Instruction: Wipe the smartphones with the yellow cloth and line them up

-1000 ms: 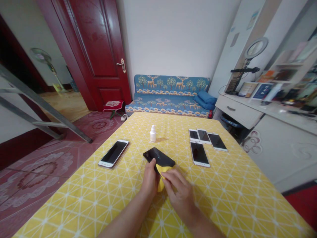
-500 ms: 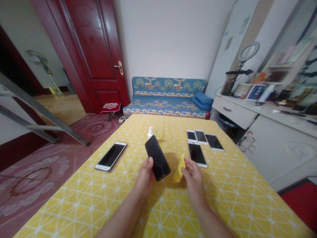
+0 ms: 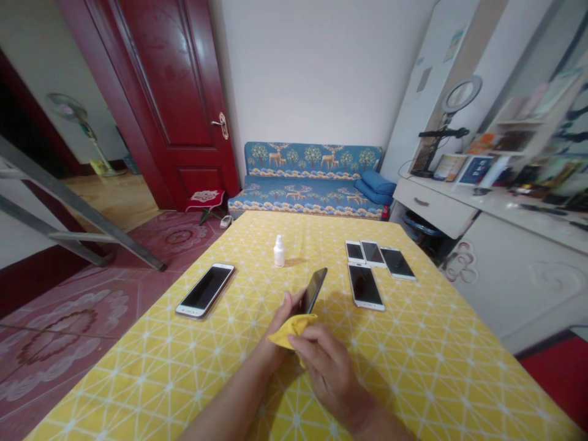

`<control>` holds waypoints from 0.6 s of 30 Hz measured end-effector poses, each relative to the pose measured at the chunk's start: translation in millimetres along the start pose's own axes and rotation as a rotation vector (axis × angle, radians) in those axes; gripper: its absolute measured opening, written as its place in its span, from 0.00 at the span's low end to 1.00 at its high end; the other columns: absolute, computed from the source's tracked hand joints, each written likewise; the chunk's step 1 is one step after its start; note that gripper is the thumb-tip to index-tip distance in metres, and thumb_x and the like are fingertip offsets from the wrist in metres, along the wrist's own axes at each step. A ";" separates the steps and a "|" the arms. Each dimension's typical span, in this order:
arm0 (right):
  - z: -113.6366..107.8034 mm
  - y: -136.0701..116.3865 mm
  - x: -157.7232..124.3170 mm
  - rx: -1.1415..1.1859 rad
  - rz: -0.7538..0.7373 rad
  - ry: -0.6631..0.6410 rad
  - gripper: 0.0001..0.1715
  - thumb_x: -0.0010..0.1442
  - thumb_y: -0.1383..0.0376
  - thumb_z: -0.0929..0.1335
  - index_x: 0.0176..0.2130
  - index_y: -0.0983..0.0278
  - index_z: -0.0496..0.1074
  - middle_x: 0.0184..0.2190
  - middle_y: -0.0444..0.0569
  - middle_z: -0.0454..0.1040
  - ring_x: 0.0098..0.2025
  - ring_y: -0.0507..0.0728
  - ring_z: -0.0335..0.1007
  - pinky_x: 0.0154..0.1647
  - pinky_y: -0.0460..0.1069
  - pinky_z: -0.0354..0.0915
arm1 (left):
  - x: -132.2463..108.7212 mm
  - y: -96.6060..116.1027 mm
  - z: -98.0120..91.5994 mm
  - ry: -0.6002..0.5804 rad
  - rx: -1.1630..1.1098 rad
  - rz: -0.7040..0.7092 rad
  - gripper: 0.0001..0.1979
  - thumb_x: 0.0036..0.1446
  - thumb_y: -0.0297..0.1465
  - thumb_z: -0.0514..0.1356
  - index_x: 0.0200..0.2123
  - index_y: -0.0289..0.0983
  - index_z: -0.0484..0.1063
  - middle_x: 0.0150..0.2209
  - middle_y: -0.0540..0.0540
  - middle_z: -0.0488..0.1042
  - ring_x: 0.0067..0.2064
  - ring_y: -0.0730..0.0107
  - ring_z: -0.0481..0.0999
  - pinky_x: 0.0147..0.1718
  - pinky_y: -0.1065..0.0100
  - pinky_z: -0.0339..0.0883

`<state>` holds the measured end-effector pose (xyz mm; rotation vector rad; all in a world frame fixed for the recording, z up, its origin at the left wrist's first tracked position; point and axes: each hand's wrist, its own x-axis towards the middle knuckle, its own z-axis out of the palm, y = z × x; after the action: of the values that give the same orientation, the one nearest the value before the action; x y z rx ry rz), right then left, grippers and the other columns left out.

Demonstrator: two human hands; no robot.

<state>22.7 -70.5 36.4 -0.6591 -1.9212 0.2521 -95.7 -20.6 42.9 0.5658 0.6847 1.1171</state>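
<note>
While the left hand (image 3: pixel 280 324) grips a black smartphone (image 3: pixel 313 291) tilted on edge, its fingers (image 3: pixel 289 301) curled round the lower end, the right hand (image 3: pixel 328 367) closes on a yellow cloth (image 3: pixel 293 332) just below it. Across the worktop (image 3: pixel 427 367), a white dropper bottle (image 3: pixel 278 252) stands at 12 o'clock, four phones (image 3: pixel 365 287) lie at 1 o'clock, and another phone (image 3: pixel 204 291) lies at 10 o'clock.

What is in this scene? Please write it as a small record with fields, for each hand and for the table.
Left hand: holds a black smartphone, tilted on its edge
Right hand: pinches a yellow cloth
Table cover: yellow patterned tablecloth
On table: white bottle; one smartphone left; four smartphones right
Behind: blue deer-pattern sofa
</note>
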 end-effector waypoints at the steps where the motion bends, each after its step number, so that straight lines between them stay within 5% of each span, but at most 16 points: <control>1: -0.5 0.5 0.8 -0.006 0.012 0.008 0.28 0.62 0.76 0.63 0.58 0.55 0.65 0.38 0.49 0.70 0.39 0.53 0.70 0.38 0.46 0.70 | -1.8 -1.0 0.4 -0.003 0.010 -0.030 0.25 0.53 0.48 0.60 0.46 0.36 0.76 0.43 0.42 0.77 0.47 0.62 0.74 0.43 0.70 0.67; 5: -4.1 6.6 -1.7 -0.040 0.037 0.055 0.30 0.62 0.76 0.63 0.58 0.52 0.65 0.38 0.48 0.69 0.40 0.53 0.70 0.41 0.47 0.70 | -7.8 -11.1 -6.0 -0.125 0.040 -0.139 0.25 0.53 0.50 0.59 0.45 0.36 0.76 0.38 0.42 0.77 0.44 0.61 0.75 0.42 0.67 0.66; 10: -10.4 22.5 -8.2 -0.123 0.061 0.081 0.32 0.62 0.76 0.63 0.61 0.51 0.62 0.41 0.50 0.70 0.44 0.54 0.70 0.43 0.50 0.70 | -11.0 -14.6 -16.7 -0.136 0.172 -0.125 0.22 0.50 0.49 0.62 0.34 0.35 0.77 0.25 0.46 0.71 0.28 0.70 0.68 0.27 0.71 0.60; 18: -31.8 45.2 -2.9 -0.260 0.135 0.263 0.28 0.64 0.74 0.61 0.60 0.55 0.64 0.41 0.52 0.70 0.43 0.55 0.69 0.42 0.51 0.68 | -17.0 2.4 -6.7 -0.389 0.293 -0.112 0.23 0.48 0.37 0.65 0.48 0.36 0.73 0.37 0.41 0.74 0.30 0.71 0.69 0.22 0.76 0.56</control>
<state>67.0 -38.5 27.5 -0.9482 -1.6722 -0.0036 -106.9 -35.3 43.7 0.9542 0.5336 0.7748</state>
